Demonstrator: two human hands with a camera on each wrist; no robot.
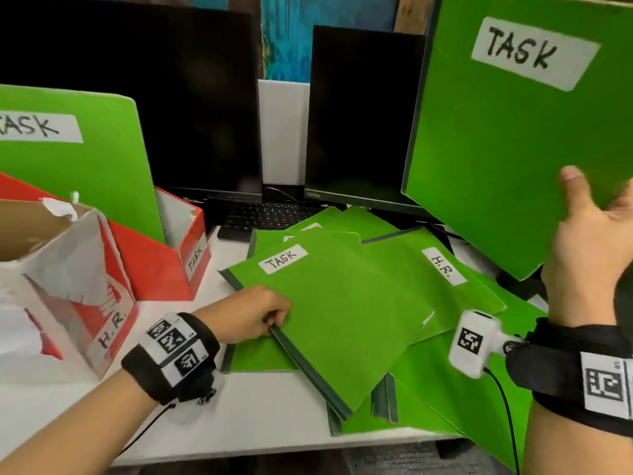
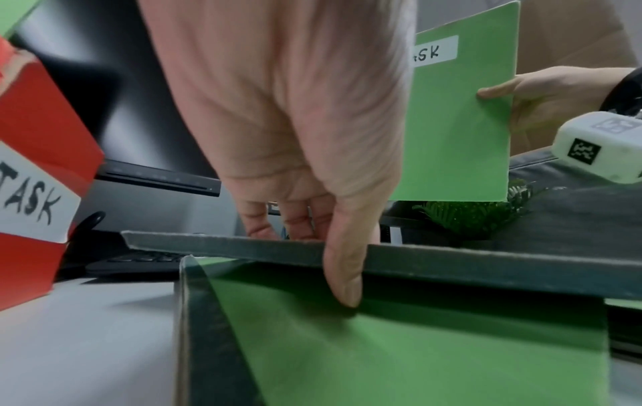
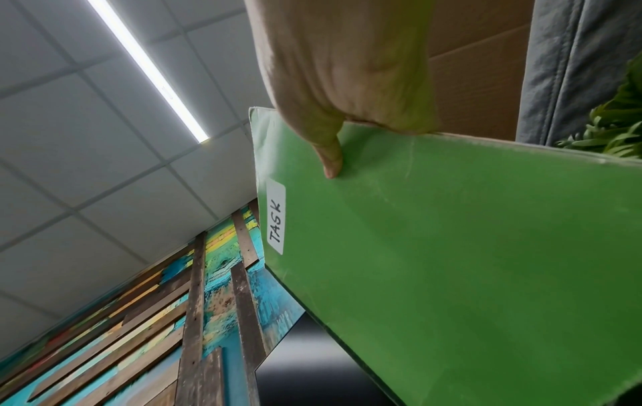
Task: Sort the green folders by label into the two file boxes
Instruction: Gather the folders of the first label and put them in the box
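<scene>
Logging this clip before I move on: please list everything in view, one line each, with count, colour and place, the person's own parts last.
raised TASK folder: one, green, held up at right
top TASK folder: one, green, top of the desk pile
H.R. folder: one, green, in the pile, partly covered
other pile folders: several, green, labels hidden, count unclear
filed TASK folder: one, green, upright in the TASK box
TASK box: one, red, left, farther back
H.R. box: one, white and red, near left
monitors: two, black, behind
keyboard: one, black, under the monitors
desk: one, white
left hand: grip on the top TASK folder's edge
right hand: grip on the raised TASK folder
</scene>
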